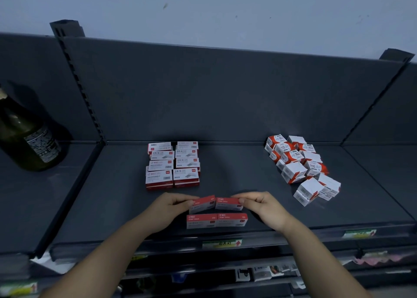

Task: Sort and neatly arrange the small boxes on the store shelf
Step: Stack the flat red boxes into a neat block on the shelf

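Nearest you, at the front lip of the shelf (112, 196), a green price label (222, 243) sits just under the work. Just beyond it the front pair (216, 220) of red-and-white staple boxes lies flat, end to end and touching, squared to the shelf edge.

Directly behind that pair are your hands. Your left hand (171, 204) pinches the outer end of the left box (202, 204) between thumb and fingertips. Your right hand (259, 204) does the same with the right box (228, 204). The two boxes meet in the middle, and the left one is tilted a little. Whether they rest on the shelf or are held just above it, you cannot tell from here.

You seem to be mid-placement, building a second row behind the front pair. The next move calls for levelling the left box, closing the seam between the two, and setting them down parallel to the front pair before you let go.

Farther back, the staple block (172, 165) stands in two tidy columns, near the rear of the shelf. To the far right, well apart from it, the loose heap (302, 164) of paper-clip boxes lies jumbled at all angles; that looks like the bulk of the sorting still to do. In the left bay stands a dark bottle (29, 139), and the grey back panel (225, 94) closes the scene.
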Motion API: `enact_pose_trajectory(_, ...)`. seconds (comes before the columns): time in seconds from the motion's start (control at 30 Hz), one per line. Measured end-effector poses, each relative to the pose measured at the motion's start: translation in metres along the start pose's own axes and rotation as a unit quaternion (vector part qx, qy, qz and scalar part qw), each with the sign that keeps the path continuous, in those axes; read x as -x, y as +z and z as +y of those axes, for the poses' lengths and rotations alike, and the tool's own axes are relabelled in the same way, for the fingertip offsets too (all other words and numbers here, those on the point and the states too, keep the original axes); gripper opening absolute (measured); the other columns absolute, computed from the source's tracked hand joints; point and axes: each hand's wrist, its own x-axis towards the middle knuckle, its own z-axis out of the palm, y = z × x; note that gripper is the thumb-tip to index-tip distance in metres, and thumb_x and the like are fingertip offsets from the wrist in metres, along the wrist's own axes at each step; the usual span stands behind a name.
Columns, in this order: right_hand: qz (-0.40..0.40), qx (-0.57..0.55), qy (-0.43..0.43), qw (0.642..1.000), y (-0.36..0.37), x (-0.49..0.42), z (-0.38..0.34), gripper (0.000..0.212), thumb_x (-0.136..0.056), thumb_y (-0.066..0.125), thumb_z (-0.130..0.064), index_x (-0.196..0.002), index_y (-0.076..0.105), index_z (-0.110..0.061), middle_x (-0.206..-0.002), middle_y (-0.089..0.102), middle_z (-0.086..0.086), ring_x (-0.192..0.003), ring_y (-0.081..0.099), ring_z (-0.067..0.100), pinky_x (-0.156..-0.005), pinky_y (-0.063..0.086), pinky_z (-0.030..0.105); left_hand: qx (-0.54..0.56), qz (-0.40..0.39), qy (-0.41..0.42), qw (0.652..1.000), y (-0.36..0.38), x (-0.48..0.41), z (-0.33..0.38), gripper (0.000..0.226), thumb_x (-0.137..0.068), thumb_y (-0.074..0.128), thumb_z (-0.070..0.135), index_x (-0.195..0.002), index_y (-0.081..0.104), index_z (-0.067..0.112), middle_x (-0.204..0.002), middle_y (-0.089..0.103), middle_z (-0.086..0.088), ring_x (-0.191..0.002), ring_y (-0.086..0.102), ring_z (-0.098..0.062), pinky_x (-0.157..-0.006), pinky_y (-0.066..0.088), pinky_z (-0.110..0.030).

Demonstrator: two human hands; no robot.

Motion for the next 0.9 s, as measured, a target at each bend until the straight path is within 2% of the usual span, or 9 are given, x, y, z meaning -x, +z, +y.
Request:
enact_pose_trajectory(0.13,0.01,0.018,0.001,1.0,-0.001,0.001,0.002,0.024,-0.096,0.06,-0.008,-0.102,0.078,-0.023,-0.107,0.076,-0.008,-0.107,0.068,0.007,-0.094,0.047,0.017,0.03,-0.008,-0.019,0.999,0.002,0.002,0.0,0.024,-0.097,0.055,0.016,-0.114,0.07,0.025,-0.111,0.072,0.012,-0.109,0.064,-0.003,-0.098,0.045,-0.015)
enact_pose_trajectory(0.33,0.019,0.02,-0.006,1.0,-0.001,0.003,0.003,0.028,-0.095,0.062,-0.004,-0.096,0.079,-0.026,-0.102,0.076,-0.011,-0.103,0.068,0.005,-0.092,0.047,0.016,0.017,-0.023,-0.015,0.999,0.002,0.004,0.002,0.026,-0.097,0.054,0.013,-0.116,0.069,0.021,-0.111,0.073,0.006,-0.11,0.065,-0.009,-0.1,0.045,-0.018)
enact_pose_trajectory(0.4,0.016,0.02,-0.008,1.0,-0.001,0.004,0.004,0.028,-0.094,0.062,-0.003,-0.097,0.08,-0.024,-0.102,0.076,-0.008,-0.103,0.068,0.007,-0.093,0.047,0.017,0.014,-0.021,-0.012,1.0,0.003,0.007,0.004,0.025,-0.097,0.054,0.01,-0.113,0.07,0.022,-0.106,0.074,0.01,-0.106,0.066,-0.006,-0.095,0.045,-0.014)
enact_pose_trajectory(0.47,0.012,0.024,-0.012,1.0,-0.001,0.004,0.004,0.026,-0.094,0.062,-0.004,-0.098,0.08,-0.021,-0.102,0.076,-0.005,-0.103,0.069,0.01,-0.094,0.048,0.019,0.009,-0.018,-0.01,1.0,0.004,0.009,0.008,0.026,-0.097,0.053,0.007,-0.108,0.07,0.023,-0.094,0.073,0.021,-0.098,0.066,0.001,-0.088,0.045,-0.009)
enact_pose_trajectory(0.6,0.006,0.028,-0.02,0.999,-0.002,0.005,0.004,0.023,-0.093,0.065,-0.004,-0.098,0.081,-0.02,-0.101,0.076,-0.002,-0.102,0.069,0.012,-0.095,0.049,0.021,-0.01,-0.013,0.006,1.0,0.007,0.012,0.012,0.029,-0.097,0.05,0.001,-0.105,0.065,0.025,-0.074,0.066,0.036,-0.085,0.063,0.015,-0.078,0.041,-0.001)
enact_pose_trajectory(0.73,0.001,0.032,-0.03,0.999,-0.001,0.005,0.005,0.022,-0.092,0.065,-0.005,-0.098,0.08,-0.02,-0.101,0.076,0.0,-0.101,0.069,0.012,-0.093,0.05,0.022,-0.011,-0.001,0.003,1.0,0.005,0.014,0.012,0.027,-0.097,0.052,0.005,-0.102,0.069,0.027,-0.079,0.067,0.034,-0.089,0.064,0.011,-0.084,0.045,-0.005)
enact_pose_trajectory(0.9,0.001,0.035,-0.039,0.999,0.0,0.004,0.004,0.02,-0.091,0.066,-0.003,-0.097,0.08,-0.016,-0.098,0.077,-0.001,-0.098,0.07,0.01,-0.088,0.05,0.019,-0.008,-0.01,0.01,1.0,0.005,0.015,0.015,0.026,-0.097,0.052,0.004,-0.108,0.067,0.021,-0.079,0.068,0.033,-0.088,0.063,0.012,-0.078,0.042,-0.002)
